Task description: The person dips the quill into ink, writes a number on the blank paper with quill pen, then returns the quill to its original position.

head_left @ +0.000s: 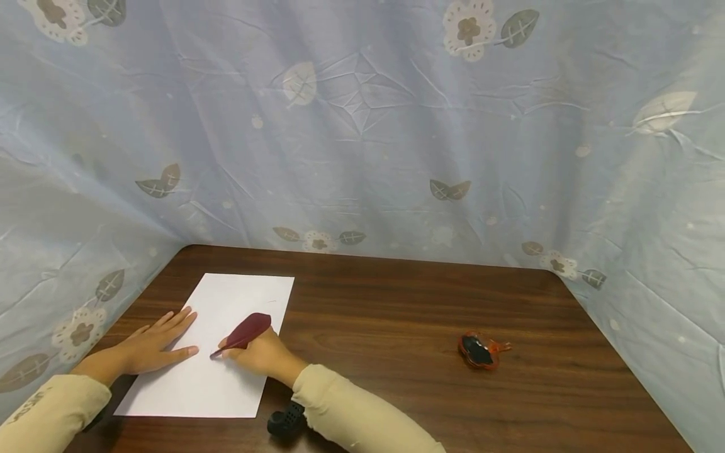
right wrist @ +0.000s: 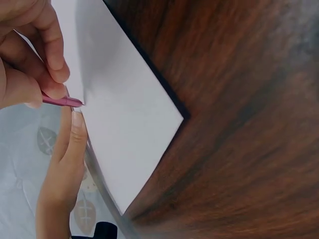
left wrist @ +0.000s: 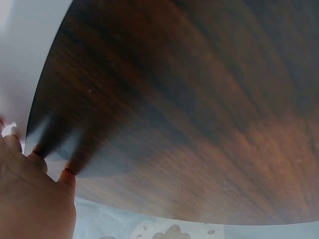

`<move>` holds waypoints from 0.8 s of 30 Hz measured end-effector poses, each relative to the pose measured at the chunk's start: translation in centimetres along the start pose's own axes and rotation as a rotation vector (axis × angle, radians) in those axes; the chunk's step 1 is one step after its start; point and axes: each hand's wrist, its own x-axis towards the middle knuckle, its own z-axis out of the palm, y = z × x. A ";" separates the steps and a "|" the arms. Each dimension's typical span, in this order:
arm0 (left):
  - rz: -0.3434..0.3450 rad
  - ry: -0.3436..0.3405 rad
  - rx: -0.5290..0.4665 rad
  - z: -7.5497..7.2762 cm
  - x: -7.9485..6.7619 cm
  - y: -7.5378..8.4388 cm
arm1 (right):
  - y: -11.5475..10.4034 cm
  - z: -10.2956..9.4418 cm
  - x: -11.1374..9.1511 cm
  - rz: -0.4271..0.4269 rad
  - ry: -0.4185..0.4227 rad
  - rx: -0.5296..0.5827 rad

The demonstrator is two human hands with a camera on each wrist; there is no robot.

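A sheet of white paper (head_left: pixel 226 384) lies on the left part of a dark wooden table. My left hand (head_left: pixel 155 343) rests on its left edge with fingers straight and spread, the thumb reaching onto the sheet. With thumb and fingers, my right hand (head_left: pixel 263 354) pinches a burgundy feather pen (head_left: pixel 252 328), its plume leaning up and to the right. In the right wrist view the pen's tip (right wrist: pixel 79 103) is right at the paper's surface, near my left thumb (right wrist: pixel 77 127). A faint thin line shows on the sheet's upper right.
On the right side of the table (head_left: pixel 396 333) sits a small orange-red object (head_left: pixel 478 350) with a glossy black middle and a short stem. A black device (head_left: pixel 286 420) is under my right wrist. Pale blue patterned cloth (head_left: pixel 362 157) hangs around the table's back and sides.
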 end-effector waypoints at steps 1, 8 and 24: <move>-0.002 -0.001 -0.002 0.0 0.0 0.0 | -0.1 -0.1 -0.1 -0.003 -0.014 -0.012; 0.005 0.000 -0.007 0.2 0.0 0.0 | -0.5 -0.9 -1.2 -0.042 -0.114 -0.159; 0.009 0.007 -0.007 0.3 0.0 -0.2 | -0.7 -3.6 -3.5 -0.125 -0.299 -0.171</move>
